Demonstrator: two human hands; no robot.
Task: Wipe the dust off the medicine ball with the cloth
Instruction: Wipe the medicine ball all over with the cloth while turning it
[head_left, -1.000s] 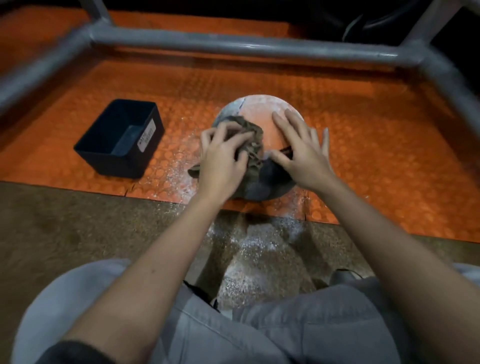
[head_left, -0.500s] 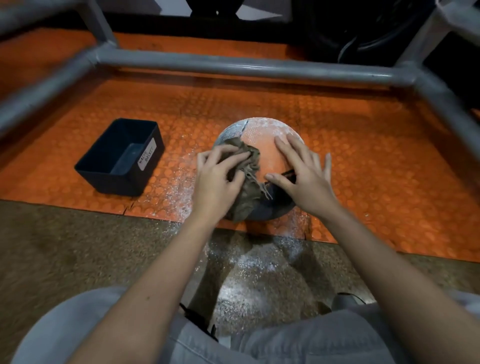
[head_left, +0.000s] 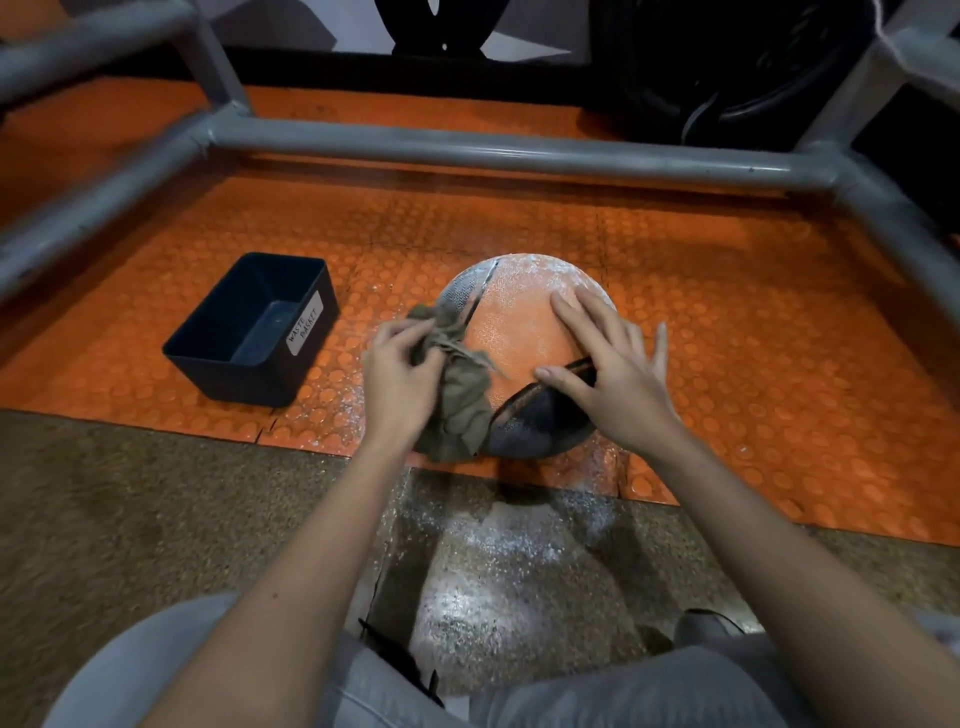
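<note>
Ball work on the floor, hands busy. Medicine ball (head_left: 519, 332) sits on the orange studded mat (head_left: 753, 338), close to the mat's near edge, right in front of the person's knees. Left hand (head_left: 397, 379) is on the ball's left flank, and its fingers (head_left: 387, 332) are curled tight round a bunched olive-brown cloth (head_left: 460, 400), pressing that wad against the side of the ball. Loose threads trail off the cloth across the orange panel. Over on the other side, the right hand (head_left: 613, 379) lies spread on the ball, fingers (head_left: 574, 314) straight and released, gripping nothing, thumb reaching across the dark seam where the orange panel meets the black one.

White dust coats the far top of the ball, thick along the upper rim. The orange panel between the two hands looks much cleaner. More white powder lies on the mat round the ball's left base, and a big pale patch (head_left: 498, 566) spreads on the speckled brown floor (head_left: 130, 519) just this side of the mat.

Left of the ball, apart from it, stands a dark open bin (head_left: 249, 332) with a white label reading "WASTE BASKET". Grey metal tubing (head_left: 493, 150) frames the mat at the back and along both sides. Grey trousers (head_left: 623, 696) fill the bottom of the view.
</note>
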